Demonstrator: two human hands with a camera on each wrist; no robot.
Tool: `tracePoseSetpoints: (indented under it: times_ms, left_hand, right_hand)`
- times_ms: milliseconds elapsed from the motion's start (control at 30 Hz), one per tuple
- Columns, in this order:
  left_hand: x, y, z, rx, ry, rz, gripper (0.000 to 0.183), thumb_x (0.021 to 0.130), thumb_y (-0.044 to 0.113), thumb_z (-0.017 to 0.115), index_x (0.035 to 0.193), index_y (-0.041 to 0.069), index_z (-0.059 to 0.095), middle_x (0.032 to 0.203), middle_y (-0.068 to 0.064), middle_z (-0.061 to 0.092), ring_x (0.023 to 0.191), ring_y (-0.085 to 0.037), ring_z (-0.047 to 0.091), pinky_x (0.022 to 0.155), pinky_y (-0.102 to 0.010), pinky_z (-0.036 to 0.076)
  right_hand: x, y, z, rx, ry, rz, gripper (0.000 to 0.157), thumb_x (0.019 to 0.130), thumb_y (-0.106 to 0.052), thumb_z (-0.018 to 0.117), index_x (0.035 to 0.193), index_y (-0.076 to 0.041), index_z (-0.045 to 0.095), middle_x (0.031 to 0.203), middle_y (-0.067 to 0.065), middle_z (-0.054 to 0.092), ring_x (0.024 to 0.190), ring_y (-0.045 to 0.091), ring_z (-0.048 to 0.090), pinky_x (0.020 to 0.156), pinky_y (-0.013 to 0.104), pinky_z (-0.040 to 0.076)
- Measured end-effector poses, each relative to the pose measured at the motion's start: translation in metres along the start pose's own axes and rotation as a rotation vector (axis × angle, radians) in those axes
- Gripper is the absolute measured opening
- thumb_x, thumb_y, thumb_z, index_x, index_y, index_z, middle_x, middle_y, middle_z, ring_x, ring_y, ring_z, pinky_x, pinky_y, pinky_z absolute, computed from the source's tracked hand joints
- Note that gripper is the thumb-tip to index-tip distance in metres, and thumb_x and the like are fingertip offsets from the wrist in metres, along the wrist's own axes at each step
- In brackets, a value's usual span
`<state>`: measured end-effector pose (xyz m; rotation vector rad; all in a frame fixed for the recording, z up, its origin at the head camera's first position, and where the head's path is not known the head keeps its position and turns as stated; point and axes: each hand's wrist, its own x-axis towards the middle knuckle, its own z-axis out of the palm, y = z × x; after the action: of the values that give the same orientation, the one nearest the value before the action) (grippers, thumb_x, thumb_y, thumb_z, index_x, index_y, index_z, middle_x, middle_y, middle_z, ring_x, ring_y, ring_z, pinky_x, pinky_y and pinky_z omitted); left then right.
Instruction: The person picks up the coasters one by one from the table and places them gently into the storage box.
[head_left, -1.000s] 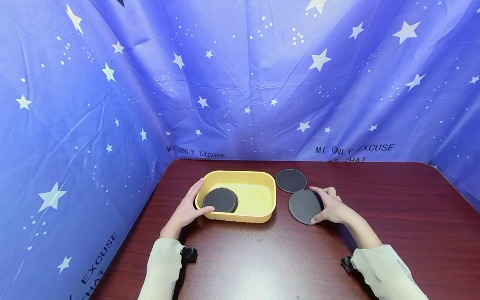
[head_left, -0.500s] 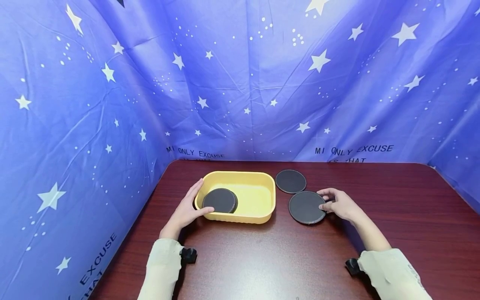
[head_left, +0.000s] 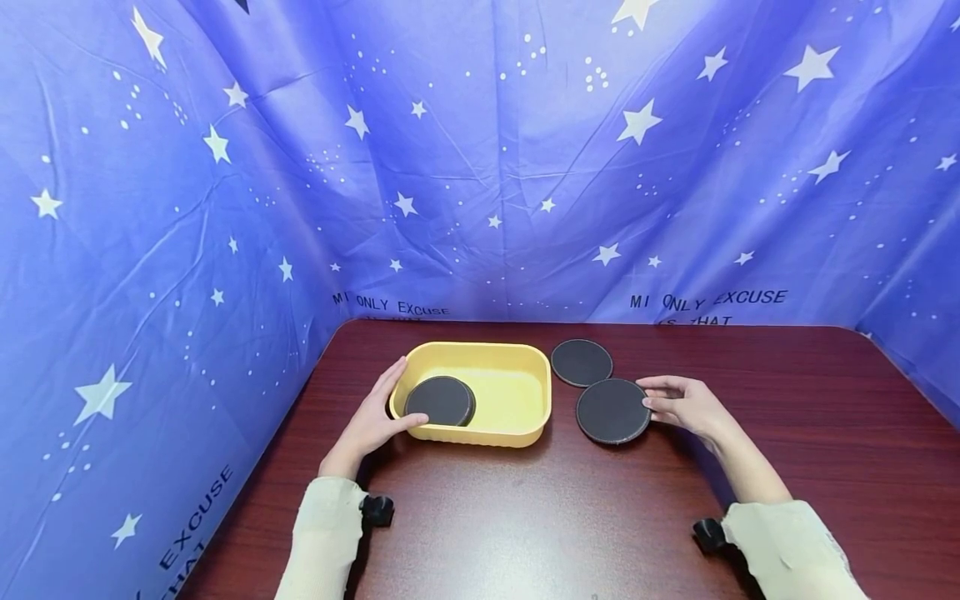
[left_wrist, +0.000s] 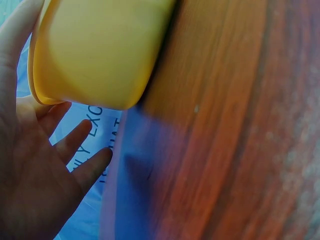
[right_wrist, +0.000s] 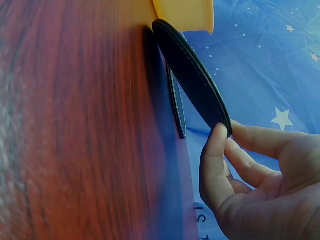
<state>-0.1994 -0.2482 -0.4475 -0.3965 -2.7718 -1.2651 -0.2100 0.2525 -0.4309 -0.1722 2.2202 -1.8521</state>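
Note:
My right hand [head_left: 686,406] pinches the right edge of a round black coaster [head_left: 613,412] with stitched edging, between thumb and fingers. In the right wrist view this coaster [right_wrist: 192,75] is tilted and lifted off the table at the pinched side. A second black coaster [head_left: 582,363] lies flat just behind it. My left hand [head_left: 372,421] holds the left end of a yellow rectangular tub [head_left: 517,433], the thumb over its front rim and the other fingers spread along its outside. Inside the tub's left part sits a dark round piece [head_left: 440,401], thicker at its edge.
A glossy dark red wooden table [head_left: 487,525] carries everything. Blue cloth [head_left: 480,183] printed with white stars and lettering hangs behind the table and along its sides. A black wrist mount [head_left: 378,511] sits at each sleeve cuff.
My right hand has shifted from a wide hold across the coaster to a pinch at its right edge, and the coaster has risen slightly. The left hand and tub have stayed in place.

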Motion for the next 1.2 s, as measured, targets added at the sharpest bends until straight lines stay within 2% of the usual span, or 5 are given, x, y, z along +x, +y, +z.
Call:
tracePoseSetpoints:
  times_ms: [300, 500, 700, 1200]
  left_hand:
    - [0.000, 0.003, 0.001, 0.010, 0.000, -0.001, 0.103, 0.077, 0.037, 0.085, 0.159, 0.016, 0.025, 0.167, -0.005, 0.022, 0.153, -0.032, 0.023, 0.120, -0.060, 0.024]
    - [0.001, 0.005, 0.000, 0.007, -0.006, -0.009, 0.104, 0.077, 0.036, 0.084, 0.159, 0.015, 0.025, 0.167, -0.005, 0.022, 0.153, -0.032, 0.023, 0.121, -0.060, 0.024]
    - [0.001, 0.006, -0.001, 0.005, -0.011, -0.015, 0.104, 0.078, 0.036, 0.084, 0.160, 0.015, 0.024, 0.167, -0.004, 0.021, 0.153, -0.031, 0.023, 0.121, -0.059, 0.023]
    - [-0.001, 0.004, -0.001, 0.002, -0.005, -0.015, 0.104, 0.077, 0.035, 0.084, 0.159, 0.016, 0.025, 0.167, -0.005, 0.021, 0.153, -0.032, 0.022, 0.122, -0.059, 0.022]
  right_hand:
    - [-0.004, -0.004, -0.003, 0.063, 0.032, -0.005, 0.042, 0.094, 0.001, 0.063, 0.132, 0.014, 0.053, 0.089, -0.014, 0.070, 0.080, -0.002, 0.066, 0.073, 0.019, 0.059]
    - [-0.004, -0.009, -0.002, 0.145, 0.035, -0.032, 0.030, 0.093, 0.001, 0.066, 0.122, -0.006, 0.066, 0.090, -0.014, 0.071, 0.080, -0.001, 0.067, 0.073, 0.019, 0.059]
    - [-0.006, -0.016, -0.001, 0.192, 0.039, -0.046, 0.028, 0.093, 0.001, 0.066, 0.112, -0.020, 0.070, 0.092, -0.015, 0.072, 0.082, -0.002, 0.067, 0.074, 0.019, 0.059]
    - [-0.003, -0.035, 0.011, 0.256, 0.040, -0.081, 0.028, 0.092, 0.002, 0.066, 0.111, -0.019, 0.070, 0.094, -0.014, 0.073, 0.082, -0.001, 0.068, 0.074, 0.017, 0.059]
